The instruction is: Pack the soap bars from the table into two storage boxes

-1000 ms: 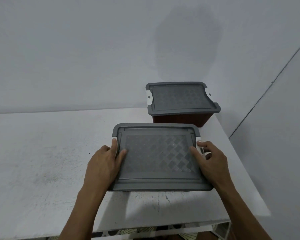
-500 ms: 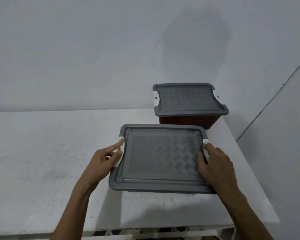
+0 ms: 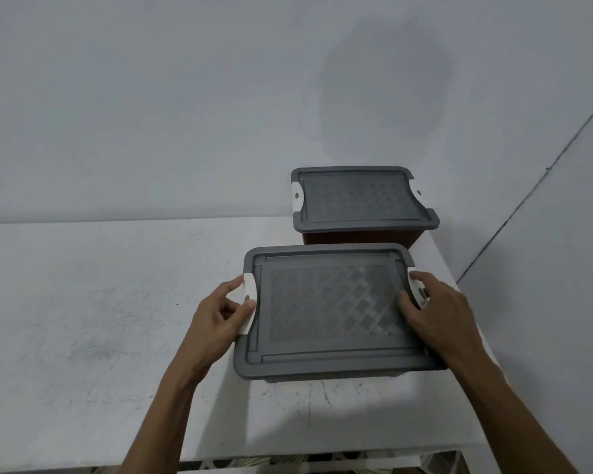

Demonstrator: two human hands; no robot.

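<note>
Grey lid (image 3: pixel 322 350): plastic, rectangular with rounded corners; a raised rim is seen round a translucent centre panel embossed with a diamond grid.
Near storage box (image 3: pixel 274 379): set on the table toward its front right; it is closed by the grey lid, and only a sliver of its body is seen beneath the front edge.
Left latch (image 3: pixel 249 289): a white, smooth, curved tab with a small dark round spot, folded over the lid's short side.
Right latch (image 3: pixel 416 290): the same white tab, partly covered by fingers.
Left hand (image 3: pixel 216 316): the left latch is pinched between thumb on top and curled fingers outside.
Right hand (image 3: pixel 435 313): curled round the right latch, thumb laid on the lid.
Far storage box (image 3: pixel 356 239): placed just behind the near one at the back right, dark reddish-brown body, matching grey lid with both white latches folded down.
Table (image 3: pixel 83 302): white, matte, scuffed and speckled.
Wall (image 3: pixel 151 97): plain, pale grey.
</note>
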